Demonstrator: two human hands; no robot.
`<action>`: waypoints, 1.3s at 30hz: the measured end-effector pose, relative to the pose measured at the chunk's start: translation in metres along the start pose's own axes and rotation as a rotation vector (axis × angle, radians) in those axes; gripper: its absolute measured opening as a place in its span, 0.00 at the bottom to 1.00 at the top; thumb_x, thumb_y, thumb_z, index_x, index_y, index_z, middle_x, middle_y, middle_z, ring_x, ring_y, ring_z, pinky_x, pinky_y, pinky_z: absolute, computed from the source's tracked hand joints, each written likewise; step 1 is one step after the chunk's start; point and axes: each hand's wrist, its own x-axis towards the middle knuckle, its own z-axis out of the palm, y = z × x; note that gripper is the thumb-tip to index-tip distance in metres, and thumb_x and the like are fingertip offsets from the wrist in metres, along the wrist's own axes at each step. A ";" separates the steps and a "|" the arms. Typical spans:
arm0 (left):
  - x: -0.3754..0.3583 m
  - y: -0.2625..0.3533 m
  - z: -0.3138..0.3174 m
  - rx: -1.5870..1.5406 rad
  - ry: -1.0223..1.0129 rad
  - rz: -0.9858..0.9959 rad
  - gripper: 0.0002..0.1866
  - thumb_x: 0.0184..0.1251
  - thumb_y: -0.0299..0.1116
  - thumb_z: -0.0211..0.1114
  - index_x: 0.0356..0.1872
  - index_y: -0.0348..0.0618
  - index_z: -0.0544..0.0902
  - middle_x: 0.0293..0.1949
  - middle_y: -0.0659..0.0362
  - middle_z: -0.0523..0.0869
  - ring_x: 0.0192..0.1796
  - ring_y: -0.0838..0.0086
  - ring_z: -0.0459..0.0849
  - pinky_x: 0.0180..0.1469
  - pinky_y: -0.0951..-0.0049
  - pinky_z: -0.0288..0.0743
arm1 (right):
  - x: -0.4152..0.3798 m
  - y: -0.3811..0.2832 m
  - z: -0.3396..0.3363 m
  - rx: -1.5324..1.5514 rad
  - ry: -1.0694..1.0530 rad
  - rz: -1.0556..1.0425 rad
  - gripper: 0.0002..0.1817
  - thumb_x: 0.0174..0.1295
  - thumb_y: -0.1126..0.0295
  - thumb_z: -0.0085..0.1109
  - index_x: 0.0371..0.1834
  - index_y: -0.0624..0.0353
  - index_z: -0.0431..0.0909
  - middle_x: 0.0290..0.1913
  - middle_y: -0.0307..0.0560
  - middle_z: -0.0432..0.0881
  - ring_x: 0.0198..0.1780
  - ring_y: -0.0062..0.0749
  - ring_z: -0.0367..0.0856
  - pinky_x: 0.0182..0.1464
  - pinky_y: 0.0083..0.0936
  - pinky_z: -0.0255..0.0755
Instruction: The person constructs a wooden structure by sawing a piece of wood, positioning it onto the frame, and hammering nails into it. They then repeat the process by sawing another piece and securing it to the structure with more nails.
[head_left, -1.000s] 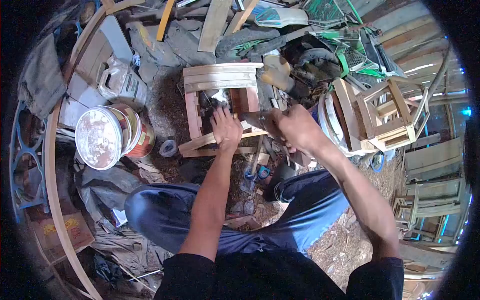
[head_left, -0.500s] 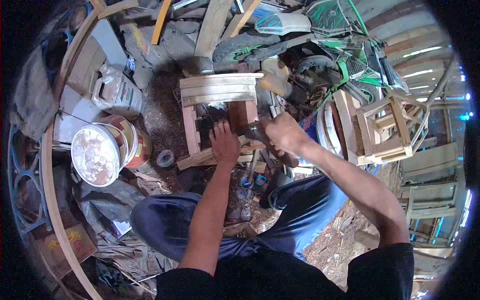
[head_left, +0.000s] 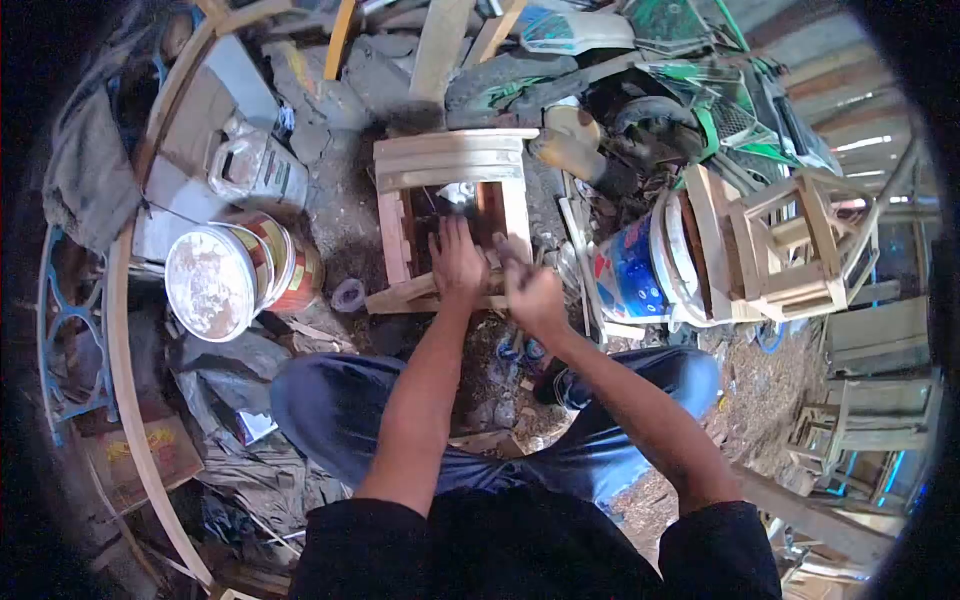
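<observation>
Two hands busy here: left hand (head_left: 460,268) lightly spread, probably steadying the near end of the wooden frame (head_left: 450,160) on the dirt floor (head_left: 343,220), right hand (head_left: 536,302) wrapped round some blurry tool (head_left: 508,250).

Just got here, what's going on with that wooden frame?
A person sits with legs apart before the small wooden frame. Their left hand is spread at its near side, fingers toward the opening. Their right hand, beside it, is closed around a dark tool, too blurred to identify. Whether the tool touches the frame, I can't tell. A lidded bucket stands off to the left.
</observation>
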 end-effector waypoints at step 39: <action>-0.008 0.013 -0.009 0.127 0.106 -0.066 0.29 0.59 0.39 0.59 0.60 0.36 0.66 0.65 0.45 0.64 0.66 0.52 0.64 0.65 0.52 0.61 | 0.056 0.002 -0.015 0.081 -0.037 0.062 0.25 0.62 0.51 0.55 0.36 0.66 0.84 0.22 0.59 0.81 0.25 0.43 0.84 0.34 0.33 0.74</action>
